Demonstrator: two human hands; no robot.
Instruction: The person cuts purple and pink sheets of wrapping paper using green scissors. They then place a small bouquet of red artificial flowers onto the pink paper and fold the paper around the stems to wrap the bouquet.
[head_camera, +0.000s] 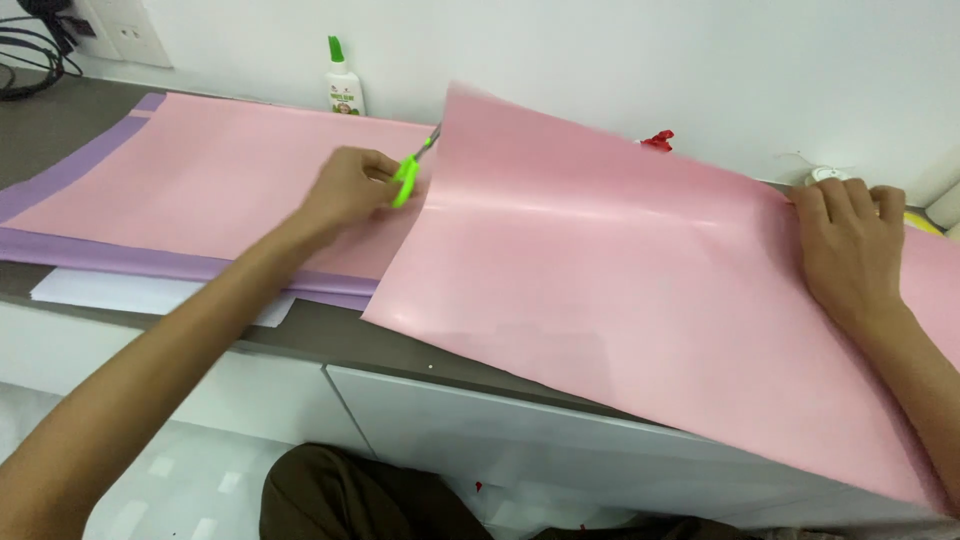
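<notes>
Grey surface (330, 335) against white wall; left hand (350, 188) grips green-handled scissors (408, 175) mid-surface, right hand (848, 245) clamps the large glossy pink paper sheet (600, 280) at its far edge.

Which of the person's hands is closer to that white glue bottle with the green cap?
Left. The left hand, holding green scissors, is just below the glue bottle; the right hand is far off.

A small white plastic glue bottle (343, 88) with a green pointed cap stands by the wall. It has a colourful label (343, 100) on its front.
</notes>
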